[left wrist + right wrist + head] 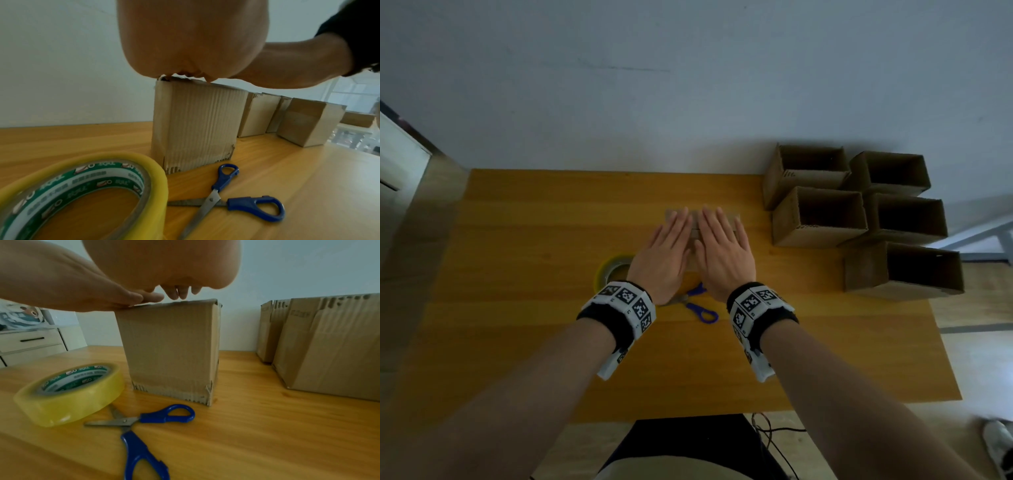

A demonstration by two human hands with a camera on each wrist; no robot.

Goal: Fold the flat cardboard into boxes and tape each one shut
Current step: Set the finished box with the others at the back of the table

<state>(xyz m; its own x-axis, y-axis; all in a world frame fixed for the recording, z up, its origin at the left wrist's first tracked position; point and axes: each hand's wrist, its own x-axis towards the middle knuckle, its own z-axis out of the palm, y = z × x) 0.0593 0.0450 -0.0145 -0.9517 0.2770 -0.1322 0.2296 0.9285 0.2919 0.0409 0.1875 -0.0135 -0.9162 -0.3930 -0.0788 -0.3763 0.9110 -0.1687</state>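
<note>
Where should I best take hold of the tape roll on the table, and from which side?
Grip the tape roll by its outer rim, coming from above: it lies flat on the table, ring hole up. The left hand is nearest; both hands press flat on the box.

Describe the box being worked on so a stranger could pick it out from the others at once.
On the wooden table, ignore the five open boxes clustered at the far right. The box stands alone mid-table, just beyond the tape roll and blue scissors. Unlike its neighbours, its top is closed, with the left hand and right hand pressed flat on it.
</note>
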